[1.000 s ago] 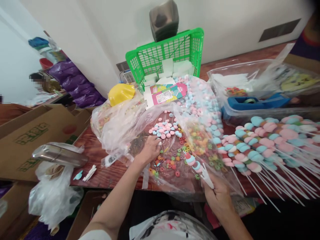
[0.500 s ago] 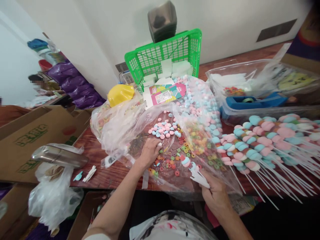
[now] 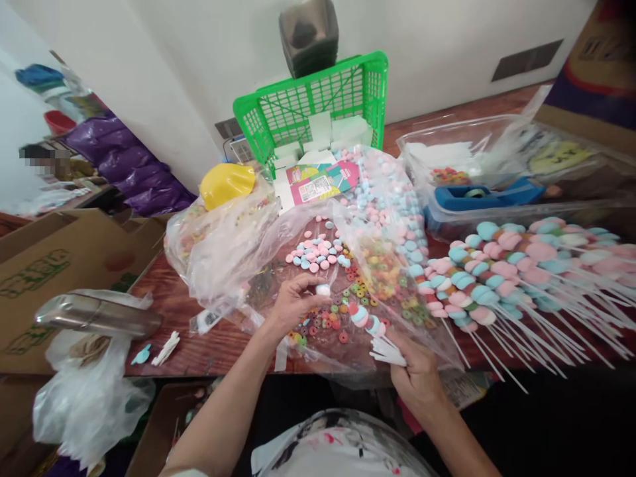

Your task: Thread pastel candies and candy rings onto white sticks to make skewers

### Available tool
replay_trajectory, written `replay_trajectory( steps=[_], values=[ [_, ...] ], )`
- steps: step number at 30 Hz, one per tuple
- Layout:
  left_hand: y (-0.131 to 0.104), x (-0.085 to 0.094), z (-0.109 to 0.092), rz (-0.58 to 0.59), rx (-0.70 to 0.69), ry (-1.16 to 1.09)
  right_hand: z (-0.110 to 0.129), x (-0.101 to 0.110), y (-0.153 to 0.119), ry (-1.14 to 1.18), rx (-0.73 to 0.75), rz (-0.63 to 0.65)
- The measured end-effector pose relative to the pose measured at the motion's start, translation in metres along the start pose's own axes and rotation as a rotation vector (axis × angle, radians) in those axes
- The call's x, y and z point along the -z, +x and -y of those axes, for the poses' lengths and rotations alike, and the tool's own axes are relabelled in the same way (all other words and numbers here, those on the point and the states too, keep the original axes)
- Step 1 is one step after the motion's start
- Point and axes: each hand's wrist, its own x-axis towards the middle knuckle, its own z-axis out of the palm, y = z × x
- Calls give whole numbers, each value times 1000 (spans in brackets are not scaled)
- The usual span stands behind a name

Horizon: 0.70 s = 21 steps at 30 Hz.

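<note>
Between the thumb and fingers of my left hand (image 3: 291, 306) is a blue-and-white marshmallow (image 3: 322, 290). My right hand (image 3: 420, 374) grips a bunch of white sticks (image 3: 387, 351). A partly threaded candy skewer (image 3: 366, 319) sticks out from that hand, carrying pink, white and blue marshmallows and a red ring at its tip. Below and around my left hand lie colourful gummy rings (image 3: 325, 321) on clear plastic. Just beyond it is a pile of loose pink and blue marshmallows (image 3: 318, 253).
Finished candy skewers (image 3: 501, 265) are heaped at the right. Behind them are a blue tape dispenser (image 3: 487, 195) and a clear tub (image 3: 447, 142). A green crate (image 3: 311, 93) stands at the back. A yellow bowl (image 3: 227, 185) and a steel flask (image 3: 99, 313) are on the left.
My left hand has lifted off the candy and moved toward the skewer, now showing a marshmallow in its fingers. My right hand still holds the sticks. The whole view has shifted slightly.
</note>
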Motion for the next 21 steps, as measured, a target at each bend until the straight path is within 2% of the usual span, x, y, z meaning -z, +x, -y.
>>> replay_trajectory(
  steps=[3, 7, 15, 21],
  values=[
    [-11, -10, -16, 49, 31, -16, 3, 4, 1, -13, 2, 18],
    [-20, -17, -21, 57, -6, 7, 6, 10, 3, -92, 61, 33],
    [-31, -24, -26, 50, -271, 261, 7, 15, 0, -266, 119, 36],
    [-36, -27, -30, 19, -123, 111, 10, 17, 1, -268, 98, 46]
  ],
)
